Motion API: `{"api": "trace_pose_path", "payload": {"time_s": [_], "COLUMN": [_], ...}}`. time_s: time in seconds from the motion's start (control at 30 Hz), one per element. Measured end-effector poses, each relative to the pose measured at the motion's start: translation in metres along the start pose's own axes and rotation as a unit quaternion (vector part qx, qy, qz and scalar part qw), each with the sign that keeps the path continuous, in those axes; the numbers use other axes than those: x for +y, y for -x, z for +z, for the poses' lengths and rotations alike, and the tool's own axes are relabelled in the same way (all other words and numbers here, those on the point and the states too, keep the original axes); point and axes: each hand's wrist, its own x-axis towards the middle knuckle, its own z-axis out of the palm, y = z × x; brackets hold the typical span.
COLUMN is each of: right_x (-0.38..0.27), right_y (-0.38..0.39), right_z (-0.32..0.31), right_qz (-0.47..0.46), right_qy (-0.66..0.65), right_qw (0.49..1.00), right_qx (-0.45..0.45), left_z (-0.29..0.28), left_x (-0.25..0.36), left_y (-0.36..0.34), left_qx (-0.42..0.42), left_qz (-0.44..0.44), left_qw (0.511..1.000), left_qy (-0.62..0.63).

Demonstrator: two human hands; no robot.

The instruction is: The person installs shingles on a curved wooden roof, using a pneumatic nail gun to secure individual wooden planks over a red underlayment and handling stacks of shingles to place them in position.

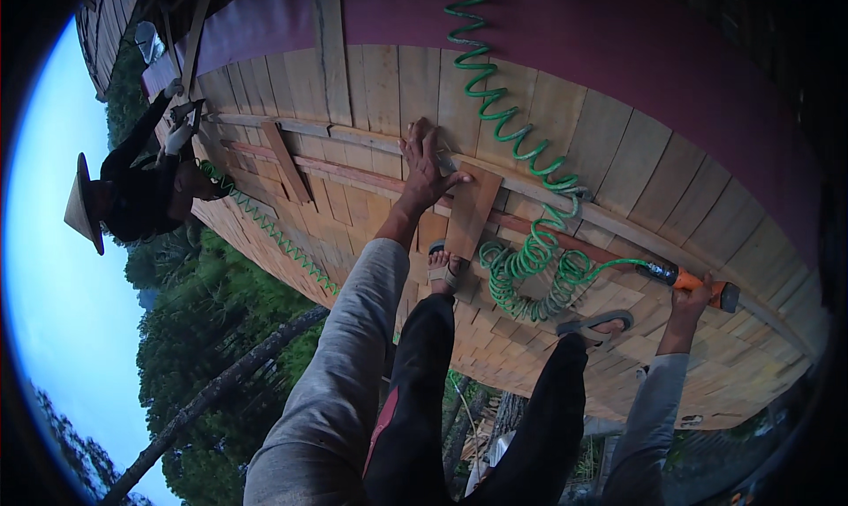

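Near the middle of the frame, wooden shingle (474,214): flat, rectangular, light brown and smooth-faced; it lies tilted across the reddish batten (375,177), its upper end by the pale batten (362,136).
Left hand (426,175): fingers spread, gripping nothing, thumb over the shingle's upper left edge.
Right hand (692,301): at the right of the frame, wrapped around the orange-and-black nail gun (726,296), which rests by the pale batten.
Green coiled air hose (521,276): drops from the top edge, bunches in loops between shingle and nail gun, and joins the tool's dark end.
Roof (530,365): overlapping wooden shingles below, plank-like rows above, purple-red sheet (583,20) along the top.
Sandalled feet: one (442,263) just below the shingle, the other (605,327) below the hose loops.
Loose board (285,163): aslant over both battens, left of the left hand.
Co-worker (146,197): upper left, conical hat, dark clothes, gloved hands on a dark tool.
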Motion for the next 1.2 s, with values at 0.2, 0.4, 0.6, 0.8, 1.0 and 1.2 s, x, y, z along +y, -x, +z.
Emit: {"api": "trace_pose_path", "payload": {"time_s": [0.2,0.4,0.6,0.8,1.0,1.2], "right_x": [-0.015,0.011,0.012,0.021,0.002,-0.005], "right_y": [-0.02,0.008,0.014,0.018,0.001,-0.004], "right_z": [-0.021,0.016,0.023,0.026,0.004,-0.011], "right_qz": [-0.02,-0.035,-0.057,-0.085,-0.013,-0.028], "right_qy": [-0.005,-0.042,-0.043,-0.01,-0.019,0.026], "right_qw": [0.999,0.997,0.995,0.994,1.0,0.999], "right_qx": [-0.038,0.045,0.067,0.067,0.02,0.002], "left_z": [0.007,0.009,0.049,0.042,0.086,0.111], "left_x": [0.009,0.032,0.046,0.049,0.064,0.079], "left_y": [-0.009,0.03,0.061,0.064,0.058,0.032], "left_qx": [-0.007,0.084,0.13,-0.005,0.265,0.303], "left_qz": [0.009,-0.114,-0.326,-0.467,-0.401,-0.409], "left_qw": [1.0,0.99,0.931,0.85,0.876,0.86], "left_qy": [-0.019,-0.018,0.103,0.243,0.042,0.032]}}
